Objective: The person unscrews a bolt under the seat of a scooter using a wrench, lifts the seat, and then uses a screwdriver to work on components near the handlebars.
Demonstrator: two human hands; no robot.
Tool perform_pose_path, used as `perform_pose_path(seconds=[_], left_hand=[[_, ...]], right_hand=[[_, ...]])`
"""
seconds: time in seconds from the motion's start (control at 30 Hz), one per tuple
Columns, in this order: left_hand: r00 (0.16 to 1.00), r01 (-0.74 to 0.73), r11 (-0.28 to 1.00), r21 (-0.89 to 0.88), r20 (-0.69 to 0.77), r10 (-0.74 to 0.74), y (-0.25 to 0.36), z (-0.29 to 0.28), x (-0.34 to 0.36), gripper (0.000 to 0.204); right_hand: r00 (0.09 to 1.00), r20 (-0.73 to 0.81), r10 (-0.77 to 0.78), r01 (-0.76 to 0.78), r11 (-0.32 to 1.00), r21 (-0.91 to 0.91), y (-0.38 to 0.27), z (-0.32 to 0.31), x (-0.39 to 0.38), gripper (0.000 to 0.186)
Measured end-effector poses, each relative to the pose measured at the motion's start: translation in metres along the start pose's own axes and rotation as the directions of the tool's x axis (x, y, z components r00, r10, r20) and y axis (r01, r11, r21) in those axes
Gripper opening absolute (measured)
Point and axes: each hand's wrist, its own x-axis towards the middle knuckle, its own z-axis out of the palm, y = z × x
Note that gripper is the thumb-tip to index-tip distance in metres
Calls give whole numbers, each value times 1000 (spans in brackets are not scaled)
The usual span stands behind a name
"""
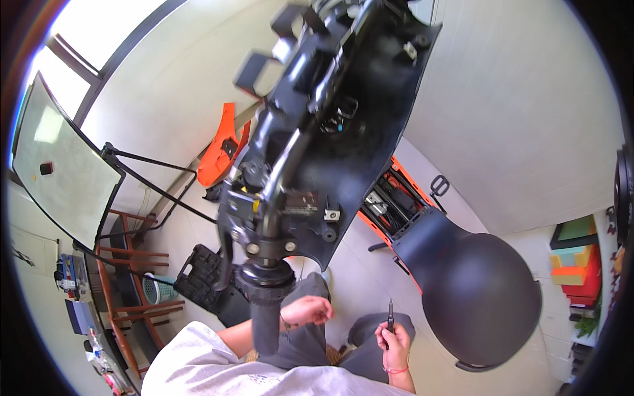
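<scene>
A black scooter front assembly (277,165), with steering column, brackets and a curved panel (356,152), looms across the upper middle. My left hand (310,310) is below it, beside the column's lower tube (264,323), with fingers curled; anything within them is too small to make out. My right hand (393,346) grips a dark screwdriver (390,317), tip pointing up, left of the black rounded seat (482,297). That seat joins an orange-edged scooter body (389,204) with exposed wiring.
An orange body panel (218,152) leans at the wall. At left stand a whiteboard (72,178), wooden chairs (132,244) and a plastic basket (157,290). An open black tool case (201,277) lies on the tiled floor. Coloured boxes (574,264) are stacked at right.
</scene>
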Motion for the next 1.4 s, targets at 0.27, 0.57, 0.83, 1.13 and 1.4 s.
perform_pose_path(seconds=[0.27, 0.57, 0.83, 1.13, 1.4], left_hand=[[919, -214, 945, -249, -380, 107, 145, 96, -155, 19], [797, -73, 945, 319, -551, 247, 163, 42, -187, 15], [864, -274, 920, 280, -349, 364, 287, 37, -166, 31], [923, -223, 808, 545, -147, 354, 320, 63, -112, 25], [860, -325, 809, 490, -203, 468, 337, 56, -110, 19]], right_hand=[[994, -100, -33, 18, 990, -142, -195, 22, -102, 5], [986, -95, 140, -140, 990, 7, -351, 73, -99, 5], [967, -237, 93, -43, 976, 211, -362, 136, 12, 15], [943, -333, 3, -22, 998, -53, -369, 160, 103, 29], [938, -317, -137, 89, 983, -161, -358, 167, 116, 33]])
